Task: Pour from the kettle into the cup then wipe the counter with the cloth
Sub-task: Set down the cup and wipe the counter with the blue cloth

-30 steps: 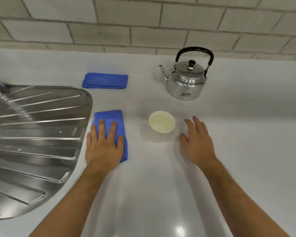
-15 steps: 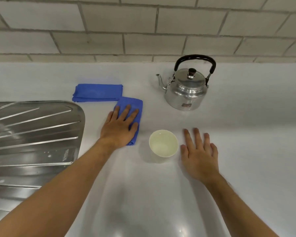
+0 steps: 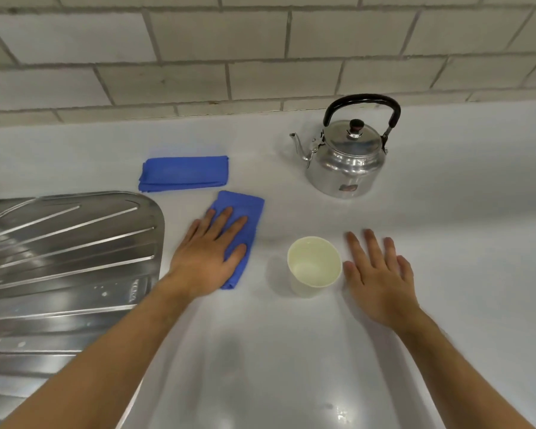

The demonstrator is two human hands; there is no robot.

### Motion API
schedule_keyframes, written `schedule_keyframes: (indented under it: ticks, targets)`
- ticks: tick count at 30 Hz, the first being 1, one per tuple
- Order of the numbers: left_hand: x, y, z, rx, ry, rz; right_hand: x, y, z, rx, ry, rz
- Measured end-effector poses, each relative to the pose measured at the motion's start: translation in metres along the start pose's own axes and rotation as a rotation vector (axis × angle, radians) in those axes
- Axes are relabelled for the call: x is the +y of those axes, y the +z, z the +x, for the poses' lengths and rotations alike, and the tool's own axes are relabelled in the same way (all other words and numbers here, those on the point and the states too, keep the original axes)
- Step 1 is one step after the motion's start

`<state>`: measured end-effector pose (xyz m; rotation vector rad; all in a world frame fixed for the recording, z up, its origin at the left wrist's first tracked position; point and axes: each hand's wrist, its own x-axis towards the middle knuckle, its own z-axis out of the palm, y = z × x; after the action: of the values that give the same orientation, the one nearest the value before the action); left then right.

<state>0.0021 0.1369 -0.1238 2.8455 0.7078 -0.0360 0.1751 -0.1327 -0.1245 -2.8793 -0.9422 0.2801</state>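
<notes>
My left hand (image 3: 209,252) lies flat with fingers spread on a folded blue cloth (image 3: 250,212), pressing it onto the white counter (image 3: 260,351) left of the cup. The pale cream cup (image 3: 313,265) stands upright in the middle. My right hand (image 3: 378,274) rests flat and open on the counter just right of the cup, holding nothing. A shiny metal kettle (image 3: 347,162) with a black handle stands behind the cup, spout pointing left.
A second folded blue cloth (image 3: 184,174) lies behind the left hand. A ribbed steel drainboard (image 3: 68,252) fills the left side. A tiled wall (image 3: 229,57) runs along the back. Small droplets (image 3: 338,411) glint near the front edge.
My left hand has pushed the cloth away from me and to the right, from beside the drainboard toward the second cloth. My right hand has stayed flat by the cup.
</notes>
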Motion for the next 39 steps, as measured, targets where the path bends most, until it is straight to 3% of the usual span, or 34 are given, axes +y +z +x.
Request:
schedule_keyframes:
  ticks: [3,15,21,25,31,39]
  targets:
    - [0.001,-0.002,0.027,-0.007,0.032,-0.012,-0.002,0.002,0.0,0.022,0.013,0.013]
    - [0.066,0.002,0.116,-0.051,0.768,0.172,-0.002,0.005,0.001,0.067,0.015,-0.032]
    - [0.071,0.009,0.117,-0.002,0.888,0.235,0.001,0.005,0.001,0.077,0.008,-0.023]
    - [0.046,0.005,0.098,-0.077,0.819,0.144,0.002,0.004,0.0,0.09,0.004,-0.026]
    - [0.002,-0.01,0.053,-0.136,0.475,-0.002,0.002,-0.001,0.002,0.068,-0.004,-0.04]
    - [-0.01,-0.001,-0.027,-0.004,-0.024,0.014,0.003,-0.001,0.005,-0.025,0.015,0.019]
